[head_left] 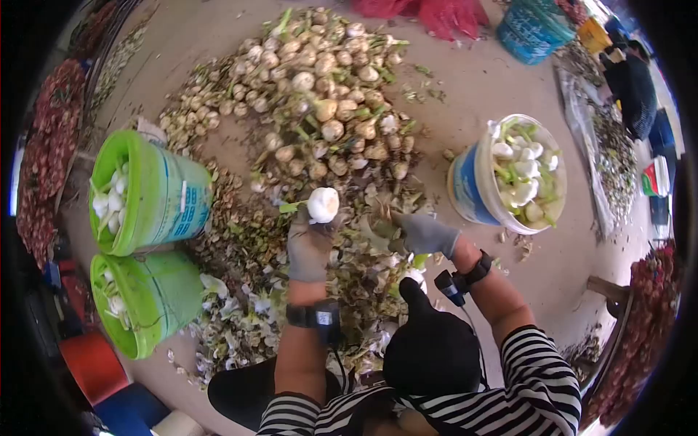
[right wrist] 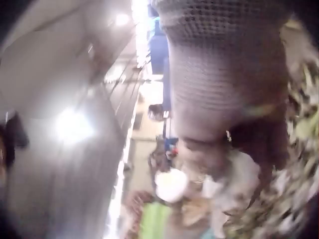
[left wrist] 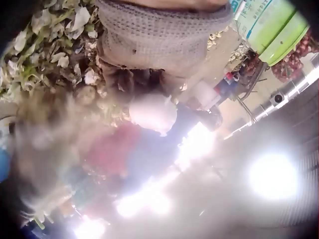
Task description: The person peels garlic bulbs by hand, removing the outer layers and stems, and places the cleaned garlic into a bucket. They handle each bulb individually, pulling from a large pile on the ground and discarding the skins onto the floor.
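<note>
A white garlic bulb point(head_left: 323, 205) with a short green stem is held in the fingers of my gloved left hand point(head_left: 309, 251). In the left wrist view the bulb point(left wrist: 152, 113) shows beyond the grey glove point(left wrist: 149, 40). To the right, apart from the bulb, my gloved right hand point(head_left: 425, 234) has its fingers curled round pale, loose garlic skins point(right wrist: 239, 174), blurred in the right wrist view. The glove point(right wrist: 224, 84) hides part of them. Below both hands lies a heap of peeled skins and leaves point(head_left: 356, 291).
Unpeeled bulbs point(head_left: 332, 131) are piled ahead. On the left are two green buckets point(head_left: 174, 196) point(head_left: 171, 291) with white bulbs. A white-and-blue bucket point(head_left: 469, 185) of stemmed bulbs stands right. A teal bucket point(head_left: 534, 33) and red netting point(head_left: 443, 14) lie farther off.
</note>
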The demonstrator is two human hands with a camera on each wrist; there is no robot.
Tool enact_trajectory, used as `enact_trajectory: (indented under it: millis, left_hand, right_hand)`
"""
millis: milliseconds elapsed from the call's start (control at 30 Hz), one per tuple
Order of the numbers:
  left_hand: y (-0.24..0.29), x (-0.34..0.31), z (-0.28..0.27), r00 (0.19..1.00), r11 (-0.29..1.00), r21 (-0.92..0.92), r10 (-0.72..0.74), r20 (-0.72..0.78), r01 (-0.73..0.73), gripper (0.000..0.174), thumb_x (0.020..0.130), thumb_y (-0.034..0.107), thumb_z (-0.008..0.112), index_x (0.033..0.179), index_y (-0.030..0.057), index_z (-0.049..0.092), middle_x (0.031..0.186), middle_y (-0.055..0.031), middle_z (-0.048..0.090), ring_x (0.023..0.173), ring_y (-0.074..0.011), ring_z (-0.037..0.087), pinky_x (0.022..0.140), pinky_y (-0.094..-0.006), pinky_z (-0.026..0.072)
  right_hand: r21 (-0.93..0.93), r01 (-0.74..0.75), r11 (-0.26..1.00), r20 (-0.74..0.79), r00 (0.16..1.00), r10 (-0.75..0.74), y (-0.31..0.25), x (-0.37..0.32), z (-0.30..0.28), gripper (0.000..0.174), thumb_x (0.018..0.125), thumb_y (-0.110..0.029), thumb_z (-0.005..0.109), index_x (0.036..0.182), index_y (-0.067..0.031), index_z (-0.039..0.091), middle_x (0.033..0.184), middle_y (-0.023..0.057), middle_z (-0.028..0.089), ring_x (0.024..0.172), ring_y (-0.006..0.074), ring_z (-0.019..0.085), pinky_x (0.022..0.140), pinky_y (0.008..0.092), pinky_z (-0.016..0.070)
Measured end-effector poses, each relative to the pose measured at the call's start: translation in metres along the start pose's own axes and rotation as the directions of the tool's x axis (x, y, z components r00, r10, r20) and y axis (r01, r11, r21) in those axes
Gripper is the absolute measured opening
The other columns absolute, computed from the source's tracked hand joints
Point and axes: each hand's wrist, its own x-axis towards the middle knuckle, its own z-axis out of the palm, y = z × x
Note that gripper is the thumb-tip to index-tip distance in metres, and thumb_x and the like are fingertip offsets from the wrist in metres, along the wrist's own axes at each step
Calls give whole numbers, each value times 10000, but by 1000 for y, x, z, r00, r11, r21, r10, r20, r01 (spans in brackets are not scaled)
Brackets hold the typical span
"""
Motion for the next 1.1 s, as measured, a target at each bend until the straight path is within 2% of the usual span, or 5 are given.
enact_trajectory:
  millis: [233, 633, 800, 867, 1100]
  left_hand:
    - [9, -41, 24, 957, 336, 926, 282, 74, -171, 292, 929, 180, 459, 1097, -28, 576, 970, -88, 619, 891, -197, 598, 820, -333, 478]
    - [259, -141, 47, 235, 235, 7, 971, 47, -972, 272, 956, 281, 449, 1034, 53, 575, 978, -68, 629, 873, -145, 597, 789, -266, 506]
    - [152, -80, 3, 691, -425, 865, 542, 478, -266, 229, 910, 109, 437, 1039, 47, 616, 931, -47, 638, 843, -172, 606, 786, -309, 501]
    - [64, -53, 11, 943, 201, 942, 256, 213, -268, 237, 818, 54, 594, 1053, 45, 623, 961, -66, 651, 888, -158, 612, 824, -289, 488]
    - [-25, -29, 15, 907, -62, 928, 196, 373, -368, 239, 793, 110, 654, 1022, 49, 624, 944, -121, 665, 857, -271, 648, 749, -336, 506]
  right_hand:
    - [-35, 169, 985, -158, 972, -173, -46, 51, 10, 311, 772, -125, 644, 1057, -9, 600, 1052, 211, 599, 973, 302, 594, 831, 369, 465]
    - [13, 222, 975, -210, 954, -214, 38, 45, 48, 472, 909, -412, 516, 977, 43, 618, 762, 103, 625, 708, 144, 562, 630, 299, 461]
    - [608, 90, 789, -7, 994, -108, 4, 58, 64, 650, 910, -492, 486, 1314, 12, 408, 1208, 107, 535, 1071, 173, 520, 888, 294, 420]
    - [644, 52, 763, 36, 995, -98, -3, 65, 66, 654, 912, -439, 506, 1374, -23, 301, 1229, 100, 511, 1058, 187, 540, 881, 314, 440]
    - [964, -97, 247, 118, 990, -71, 14, 54, 77, 375, 855, -370, 611, 1107, -95, 579, 1062, 81, 608, 1050, 240, 542, 925, 419, 436]
